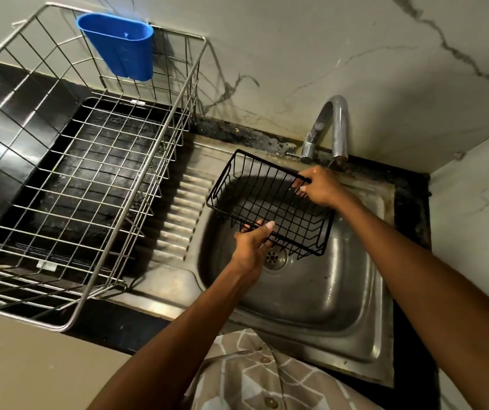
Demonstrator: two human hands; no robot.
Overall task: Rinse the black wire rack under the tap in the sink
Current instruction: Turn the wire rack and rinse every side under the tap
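Both hands gripping black wire rack [270, 202], over sink [326, 291]

Black wire rack [270, 202], blue cup [119, 45]

One black wire rack [270, 207], centre frame. Two hands: left hand [252, 247], right hand [321, 187]. One tap [330, 128], upper right. One sink [311, 291]. One steel dish basket [74, 173], left. One blue plastic holder [119, 45], upper left.
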